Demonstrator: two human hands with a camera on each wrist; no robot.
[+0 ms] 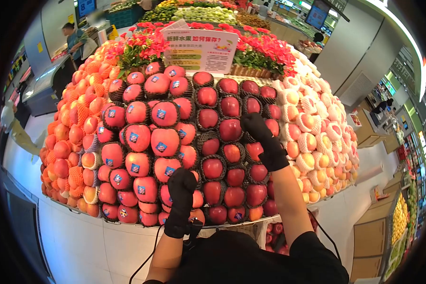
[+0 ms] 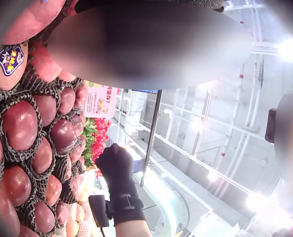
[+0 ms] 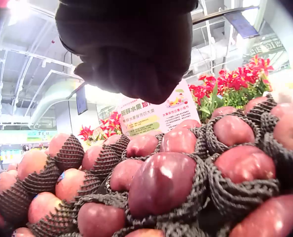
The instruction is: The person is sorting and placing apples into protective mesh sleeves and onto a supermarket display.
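Note:
Both hands wear black gloves and are held as fists above a sloping display of red apples. My left hand (image 1: 181, 184) hovers over the front apples with blue stickers (image 1: 167, 166); in the left wrist view it is a blurred dark shape along the top. Farther forward, my right hand (image 1: 258, 127) is raised over the dark red apples (image 1: 230, 130) in black foam nets. The right wrist view shows its curled fingers (image 3: 131, 59) with nothing gripped, above a shiny dark red apple (image 3: 162, 183). In the left wrist view the right fist appears beside the flowers.
Orange-netted fruit (image 1: 75, 135) lies to the left, white-netted fruit (image 1: 312, 137) to the right. A printed sign (image 1: 201, 49) and red flowers (image 1: 270, 47) stand behind the apples. Below the front edge sits a box of red fruit (image 1: 276, 239). Cables hang from both wrists.

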